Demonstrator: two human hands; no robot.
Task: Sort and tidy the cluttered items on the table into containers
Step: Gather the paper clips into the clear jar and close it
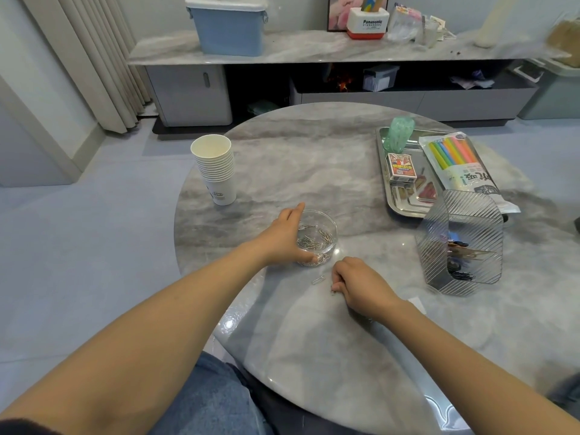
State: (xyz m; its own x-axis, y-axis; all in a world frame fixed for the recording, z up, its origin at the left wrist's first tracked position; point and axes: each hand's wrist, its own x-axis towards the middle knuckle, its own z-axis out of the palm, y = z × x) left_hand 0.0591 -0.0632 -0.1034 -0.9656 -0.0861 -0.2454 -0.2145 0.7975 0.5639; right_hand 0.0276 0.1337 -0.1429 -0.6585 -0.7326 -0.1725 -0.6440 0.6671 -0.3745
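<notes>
Gripping the clear round dish (pixel 326 227) of paper clips on the marble table (pixel 314 158), your left hand (pixel 284 235) curls round it; your right hand (pixel 357 285), fingers curled tight, pinches beside a loose paper clip (pixel 318 280).

The surface (pixel 314 158) was grey marble with paler veining. A stack of paper cups (pixel 215 167) was white, the lowest printed with a small faint design. The round dish (pixel 326 226) was clear, its paper clips (pixel 310 241) silver. The tray (pixel 405 208) was shiny steel. On it lay a red-and-white card box (pixel 401 167) and a packet of straws (pixel 452 155) in green, yellow, orange and pink. The ribbed holder (pixel 464 221) was transparent with diagonal lines.
</notes>
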